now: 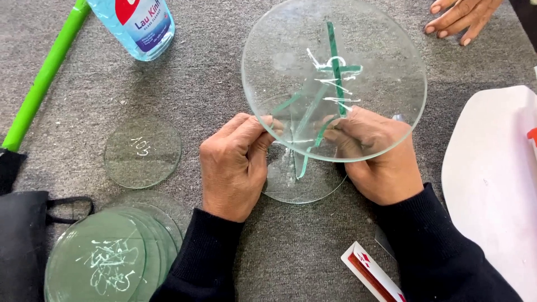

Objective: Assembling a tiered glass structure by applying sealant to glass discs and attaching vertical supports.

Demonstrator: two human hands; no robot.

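you hold a large round glass disc [358, 50] with both hands, tilted up above the grey tabletop [224, 84] near its middle. your left hand [235, 165] pinches the near rim of the disc, its grip closed with thumb on top, and your right hand [375, 156] does the same just beside it. under your hands a smaller glass disc [296, 184] lies flat on the tabletop. one single marked disc [142, 152] lies to the left, and a stack of discs [106, 257] sits at the near left corner. a blue bottle [137, 25] stands at the far edge, with a green rod [45, 75] beside it. another person's hand [461, 19] rests at the far right corner. it seems one disc is in work and the stack waits.
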